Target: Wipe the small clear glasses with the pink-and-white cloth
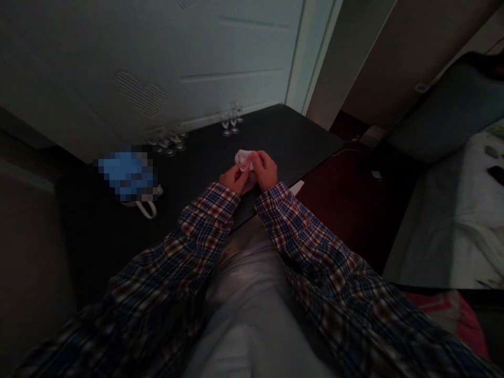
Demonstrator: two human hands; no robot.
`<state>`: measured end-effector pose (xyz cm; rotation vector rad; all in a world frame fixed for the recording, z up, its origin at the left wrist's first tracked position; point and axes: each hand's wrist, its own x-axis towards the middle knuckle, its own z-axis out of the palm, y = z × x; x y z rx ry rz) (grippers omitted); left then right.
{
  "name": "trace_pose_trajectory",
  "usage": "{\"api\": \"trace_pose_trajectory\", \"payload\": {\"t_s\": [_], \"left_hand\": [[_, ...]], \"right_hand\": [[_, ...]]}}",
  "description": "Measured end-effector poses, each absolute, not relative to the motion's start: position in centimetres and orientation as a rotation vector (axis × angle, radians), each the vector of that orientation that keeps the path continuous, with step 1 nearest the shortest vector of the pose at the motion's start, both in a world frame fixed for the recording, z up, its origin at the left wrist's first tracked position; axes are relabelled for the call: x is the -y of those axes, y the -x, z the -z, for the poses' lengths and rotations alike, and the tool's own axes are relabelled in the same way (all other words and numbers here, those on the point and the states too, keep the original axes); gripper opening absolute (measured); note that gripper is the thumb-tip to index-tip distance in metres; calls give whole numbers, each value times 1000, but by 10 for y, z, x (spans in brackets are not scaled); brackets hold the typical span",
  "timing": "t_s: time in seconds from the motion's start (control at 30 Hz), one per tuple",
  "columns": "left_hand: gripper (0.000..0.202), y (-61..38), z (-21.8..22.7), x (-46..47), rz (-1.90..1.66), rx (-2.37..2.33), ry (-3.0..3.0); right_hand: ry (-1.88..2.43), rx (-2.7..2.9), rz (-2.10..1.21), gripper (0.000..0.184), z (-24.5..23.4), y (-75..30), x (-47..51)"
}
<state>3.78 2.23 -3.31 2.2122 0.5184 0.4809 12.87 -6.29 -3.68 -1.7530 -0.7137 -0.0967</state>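
Over the dark table (291,136), my two hands are close together around a small clear glass (243,165) and a pink and white cloth (245,154). The fingers of my left hand (234,179) are closed on the glass from the left. From the other side, my right hand (266,170) pinches the cloth against the glass. Part of the cloth hangs below between the hands. The glass is small and dim, and its lower part is hidden by fingers and cloth.
Several small stemmed glasses (169,142) stand at the back left of the table, and 3 more stemmed glasses (232,122) stand by the white door (236,47). A blurred-out blue bag (128,173) with a pale strap lies left. A bed (437,236) is at right.
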Motion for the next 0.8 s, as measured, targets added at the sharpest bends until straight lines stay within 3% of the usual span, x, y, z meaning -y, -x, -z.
{"api": "trace_pose_trajectory", "payload": {"t_s": [0.8], "left_hand": [[38,-35,27,-20,-489,-514,-2230]], "right_hand": [[1780,712,26,30,33,-128,65]]}}
